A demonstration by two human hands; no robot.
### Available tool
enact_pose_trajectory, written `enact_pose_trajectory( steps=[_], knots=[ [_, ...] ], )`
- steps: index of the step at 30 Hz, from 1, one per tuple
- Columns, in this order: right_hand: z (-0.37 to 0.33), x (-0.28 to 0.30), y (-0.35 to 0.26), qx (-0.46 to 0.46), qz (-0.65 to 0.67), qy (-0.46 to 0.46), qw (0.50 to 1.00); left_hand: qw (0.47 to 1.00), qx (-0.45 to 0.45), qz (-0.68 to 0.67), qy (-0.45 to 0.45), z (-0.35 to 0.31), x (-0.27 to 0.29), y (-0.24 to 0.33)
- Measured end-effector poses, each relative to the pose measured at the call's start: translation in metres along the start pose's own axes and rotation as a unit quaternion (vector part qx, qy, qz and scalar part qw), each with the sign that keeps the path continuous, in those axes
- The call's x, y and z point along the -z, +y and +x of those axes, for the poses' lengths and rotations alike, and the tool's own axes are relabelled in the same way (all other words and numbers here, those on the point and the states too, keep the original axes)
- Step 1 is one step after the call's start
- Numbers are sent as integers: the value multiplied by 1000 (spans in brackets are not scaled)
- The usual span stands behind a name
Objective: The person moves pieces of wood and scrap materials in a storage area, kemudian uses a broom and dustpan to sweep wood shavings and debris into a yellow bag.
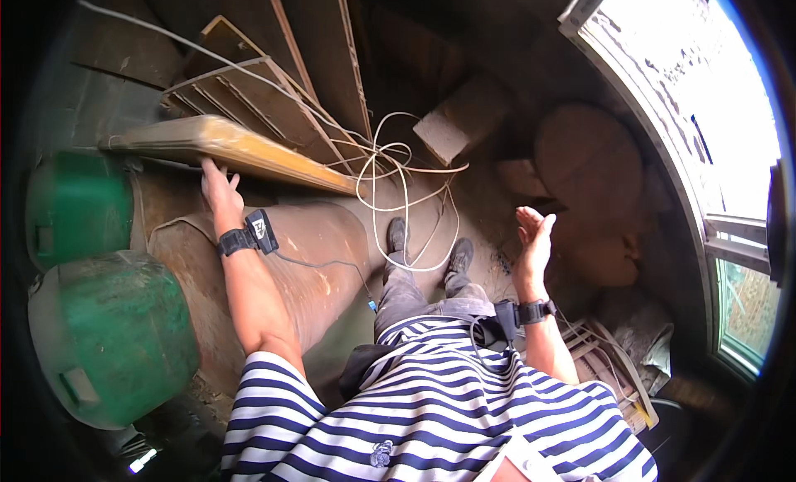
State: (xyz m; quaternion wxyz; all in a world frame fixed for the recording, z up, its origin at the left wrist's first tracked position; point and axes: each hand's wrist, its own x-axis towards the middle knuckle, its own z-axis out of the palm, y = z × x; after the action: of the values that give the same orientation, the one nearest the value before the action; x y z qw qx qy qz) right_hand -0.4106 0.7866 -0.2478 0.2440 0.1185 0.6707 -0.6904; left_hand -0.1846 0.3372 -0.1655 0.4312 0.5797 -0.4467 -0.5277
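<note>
- The left hand (220, 192) touches the lower edge of a yellow-brown board (265, 155); I cannot tell whether its fingers grip.
- That board slants above a rusty brown cylinder (311, 250), near leaning wooden panels (240, 105).
- The right hand (533, 246) is in the air, fingers released, holding nothing.
- Two green containers, one farther (79, 204), one nearer (116, 333), stand at left; their contents are hidden.

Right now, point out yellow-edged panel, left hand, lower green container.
Yellow-edged panel (253, 152), head view: its yellow edge.
Left hand (220, 190), head view: middle of the hand.
Lower green container (116, 329), head view: curved body.
</note>
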Motion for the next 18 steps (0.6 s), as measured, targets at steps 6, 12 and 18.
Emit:
enact_pose_trajectory(
  steps=[6,12,18],
  knots=[
    [19,22,16,-42,-27,0,999,999,-19,-32,-23,-5,16,-5],
    [38,-18,41,-63,-101,-117,986,997,-75,-33,-7,-25,-8,14],
    [80,-84,77,-21,-320,-247,914,969,-245,10,37,-36,-19,3]
  ],
)
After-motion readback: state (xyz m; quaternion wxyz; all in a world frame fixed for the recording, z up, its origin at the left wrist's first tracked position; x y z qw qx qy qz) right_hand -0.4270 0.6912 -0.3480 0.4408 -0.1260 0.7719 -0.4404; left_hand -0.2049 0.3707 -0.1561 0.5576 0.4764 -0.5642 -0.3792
